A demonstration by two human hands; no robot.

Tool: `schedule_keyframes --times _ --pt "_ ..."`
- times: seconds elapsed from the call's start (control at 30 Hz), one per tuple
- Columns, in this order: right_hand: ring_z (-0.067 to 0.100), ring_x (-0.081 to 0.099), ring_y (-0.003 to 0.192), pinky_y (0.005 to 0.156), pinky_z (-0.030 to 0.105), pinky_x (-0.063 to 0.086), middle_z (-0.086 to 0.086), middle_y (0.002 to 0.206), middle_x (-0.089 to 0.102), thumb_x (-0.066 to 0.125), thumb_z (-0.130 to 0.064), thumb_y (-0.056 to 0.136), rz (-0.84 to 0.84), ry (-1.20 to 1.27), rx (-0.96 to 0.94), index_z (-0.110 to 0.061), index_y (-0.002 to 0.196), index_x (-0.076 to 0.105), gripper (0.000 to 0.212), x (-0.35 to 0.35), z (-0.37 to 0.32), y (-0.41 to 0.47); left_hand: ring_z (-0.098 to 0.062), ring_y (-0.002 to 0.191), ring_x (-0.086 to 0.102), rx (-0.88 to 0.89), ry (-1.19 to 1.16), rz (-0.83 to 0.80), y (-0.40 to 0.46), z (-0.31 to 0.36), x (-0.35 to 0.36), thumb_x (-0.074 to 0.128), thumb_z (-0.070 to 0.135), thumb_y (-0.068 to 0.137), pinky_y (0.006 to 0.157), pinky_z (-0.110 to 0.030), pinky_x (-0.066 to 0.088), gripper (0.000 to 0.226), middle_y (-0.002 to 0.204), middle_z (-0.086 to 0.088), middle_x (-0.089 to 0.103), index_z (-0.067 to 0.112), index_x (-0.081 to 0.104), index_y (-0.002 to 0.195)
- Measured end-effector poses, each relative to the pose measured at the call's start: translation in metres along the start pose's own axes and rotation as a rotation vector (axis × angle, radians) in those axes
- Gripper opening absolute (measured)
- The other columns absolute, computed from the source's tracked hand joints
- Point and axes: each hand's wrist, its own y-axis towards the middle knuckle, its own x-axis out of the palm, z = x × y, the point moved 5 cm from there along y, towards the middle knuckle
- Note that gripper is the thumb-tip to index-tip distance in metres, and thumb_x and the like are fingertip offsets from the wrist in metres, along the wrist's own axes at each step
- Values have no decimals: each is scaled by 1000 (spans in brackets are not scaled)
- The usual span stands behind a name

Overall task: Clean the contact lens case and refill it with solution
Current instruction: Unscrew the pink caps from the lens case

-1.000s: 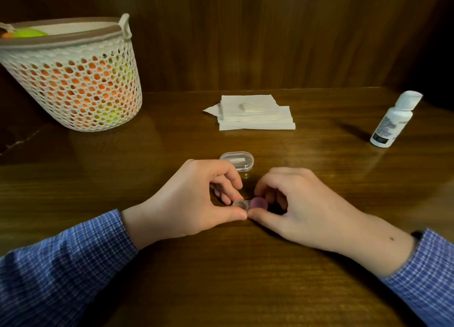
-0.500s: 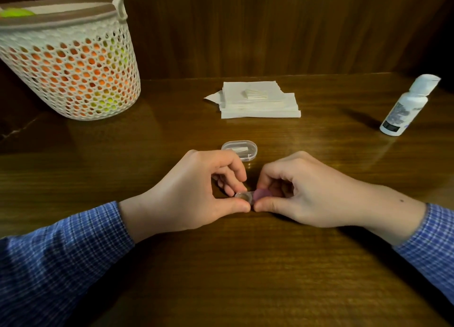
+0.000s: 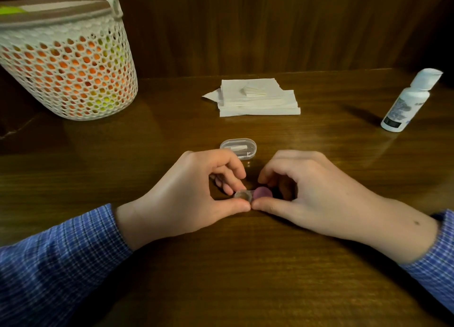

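Left hand [image 3: 186,199] is pinching the contact lens case [image 3: 253,194] steady at frame centre. Right hand [image 3: 309,194] is gripping its purple cap [image 3: 262,192], probably unscrewing it.

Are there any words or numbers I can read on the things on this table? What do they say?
Bottle: its label has grey print and a dark patch near the bottom, but all of it is too blurred to read.
Lens case, small clear box, tissues, basket: no writing shows on them.
So nothing here can be read.
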Motion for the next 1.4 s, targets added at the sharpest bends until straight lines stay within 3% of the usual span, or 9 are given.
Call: schedule_keyframes --times 0.23,0.53,0.63,0.73,0.87,1.03,1.2,1.4 --pt "0 71 84 72 21 59 -15 88 74 86 -27 78 50 238 90 -28 117 66 44 4 3 -5 0 85 74 5 -9 -13 0 0 0 90 24 75 78 -21 59 38 88 12 78 19 68 106" --pt "-2 69 85 70 15 57 -17 90 69 88 -38 73 26 248 98 -33 128 53 65 3 4 -2 -9 93 67 134 80 -85 -3 3 7 79 18 88 79 -24 55 31 100 13 67 20 71 118" --pt "-1 70 84 70 16 57 -17 88 69 89 -34 74 28 261 103 -34 126 52 64 6 4 0 -11 93 62 170 138 -131 -3 3 9 74 21 91 77 -20 52 29 99 15 59 25 74 120" --pt "2 70 86 73 16 57 -23 100 68 88 -27 76 7 297 99 -35 126 51 63 5 4 0 -9 92 61 180 133 -148 -4 3 9 74 20 91 77 -14 49 32 98 15 56 26 74 122" --pt "3 70 89 74 17 57 -21 101 70 85 -23 80 -33 321 73 -33 129 50 61 5 5 0 -10 92 61 188 140 -153 -3 3 9 72 22 92 77 -22 52 32 98 14 56 27 73 124" --pt "2 69 82 69 17 56 -23 98 68 89 -36 73 -5 294 112 -38 122 54 60 7 8 1 -9 92 61 184 130 -160 -3 4 9 72 20 92 77 -14 48 32 97 15 56 27 74 123" --pt "9 70 83 68 16 53 -13 98 73 84 -15 81 -45 409 64 -32 122 54 53 7 9 1 -10 92 61 174 127 -164 -3 4 8 73 20 92 77 -17 50 33 98 14 56 27 73 124" --pt "5 70 81 70 19 57 -20 100 69 89 -30 75 -22 345 94 -37 119 56 56 9 10 3 -10 92 61 178 114 -162 -3 5 9 73 18 91 79 -18 52 33 98 13 57 26 74 123"
